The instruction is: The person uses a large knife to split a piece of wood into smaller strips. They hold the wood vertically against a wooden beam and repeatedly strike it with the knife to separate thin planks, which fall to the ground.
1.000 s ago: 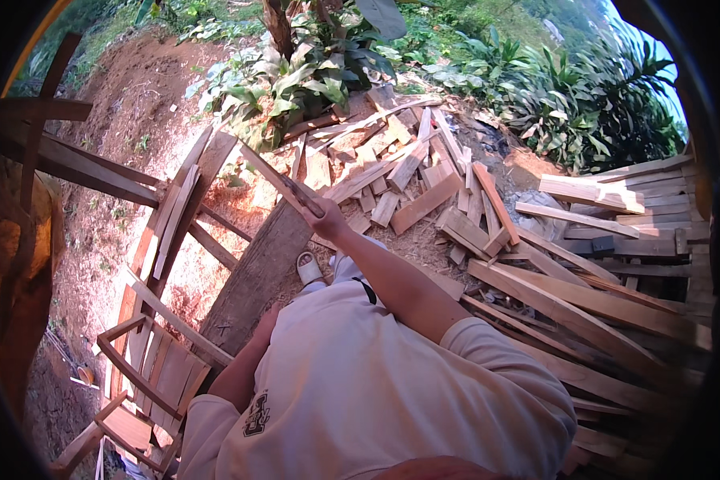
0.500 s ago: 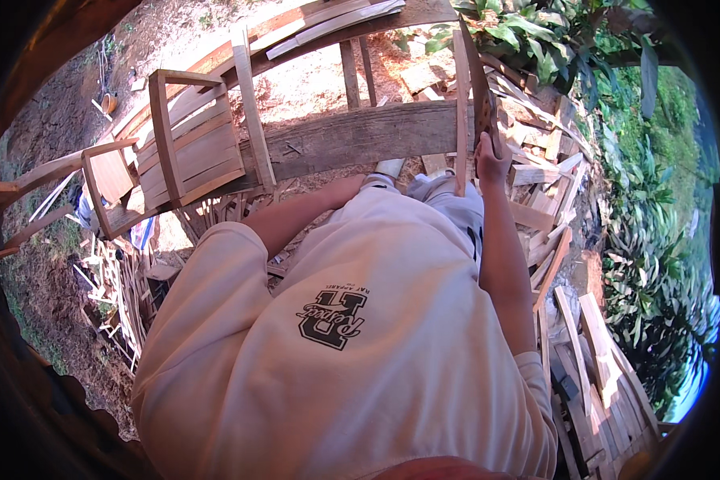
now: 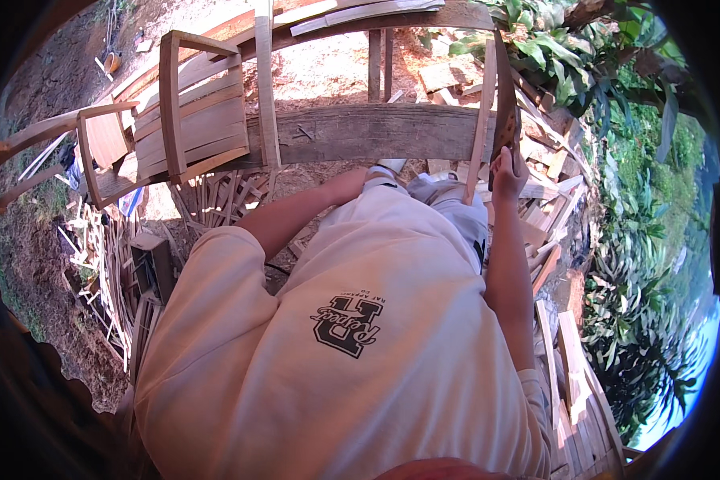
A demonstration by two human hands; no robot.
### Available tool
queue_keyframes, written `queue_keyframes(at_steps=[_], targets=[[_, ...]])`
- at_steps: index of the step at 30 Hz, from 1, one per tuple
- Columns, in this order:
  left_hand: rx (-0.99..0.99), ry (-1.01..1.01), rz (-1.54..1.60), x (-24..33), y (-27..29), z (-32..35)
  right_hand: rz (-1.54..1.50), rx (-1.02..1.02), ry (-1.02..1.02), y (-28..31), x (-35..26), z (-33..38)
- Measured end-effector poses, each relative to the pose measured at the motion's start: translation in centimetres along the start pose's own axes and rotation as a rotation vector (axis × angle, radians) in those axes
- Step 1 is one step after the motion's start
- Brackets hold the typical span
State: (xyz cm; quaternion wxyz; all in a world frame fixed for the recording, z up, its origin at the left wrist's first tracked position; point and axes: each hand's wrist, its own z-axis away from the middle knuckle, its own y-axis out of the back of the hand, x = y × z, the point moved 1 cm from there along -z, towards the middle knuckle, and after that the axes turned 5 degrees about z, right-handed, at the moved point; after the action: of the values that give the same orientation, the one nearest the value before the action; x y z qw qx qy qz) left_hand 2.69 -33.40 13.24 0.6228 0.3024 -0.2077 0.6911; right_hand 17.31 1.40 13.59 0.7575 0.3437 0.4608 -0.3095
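Note:
My right hand (image 3: 508,170) is closed around the brown handle of a handsaw (image 3: 506,100). The saw's blade stretches away from me, seen almost edge-on. Just left of it, and close alongside, stands a narrow wooden slat (image 3: 481,120) across the right end of a wide weathered plank (image 3: 368,132). Whether the teeth touch the slat I cannot tell. My left hand (image 3: 354,184) rests low by my lap, near the plank's near edge; its fingers are hidden behind my shirt and trousers.
To the left stand a wooden frame with slatted boards (image 3: 208,120) and an upright slat (image 3: 266,88). A far beam (image 3: 456,16) carries loose strips. Offcuts lie in piles at left and at right (image 3: 536,232). Leafy plants (image 3: 632,296) grow along the right side.
The whole view has turned slightly, so the plank and slat sit a little farther right. My right hand stays closed on the saw handle beside the slat.

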Motion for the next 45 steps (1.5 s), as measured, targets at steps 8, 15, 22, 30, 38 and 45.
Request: queue_keyframes(at_steps=[8, 15, 22, 30, 38, 45], targets=[[0.129, 0.070, -0.089, -9.4, -1.0, -1.6, -0.033, -0.010, -0.051, 0.3, -1.3, 0.4], [-0.121, 0.334, 0.678, -7.2, 1.9, 0.2, -0.071, -0.025, -0.073, 0.2, -1.3, 0.5], [-0.224, 0.196, 0.687, -6.3, 4.4, 1.1, -0.075, -0.029, -0.077, 0.4, -1.2, 0.3], [-0.170, 0.152, 0.576, -3.7, 4.2, 0.7, -0.010, -0.039, -0.035, 0.0, -1.1, 0.6], [-0.183, 0.025, 0.382, 3.1, 2.4, 1.1, -0.007, -0.011, -0.028, 0.2, -0.1, 0.3], [-0.100, 0.189, 0.759, 4.3, 1.3, -0.9, -0.036, 0.007, 0.006, 0.0, 1.4, -0.4]])
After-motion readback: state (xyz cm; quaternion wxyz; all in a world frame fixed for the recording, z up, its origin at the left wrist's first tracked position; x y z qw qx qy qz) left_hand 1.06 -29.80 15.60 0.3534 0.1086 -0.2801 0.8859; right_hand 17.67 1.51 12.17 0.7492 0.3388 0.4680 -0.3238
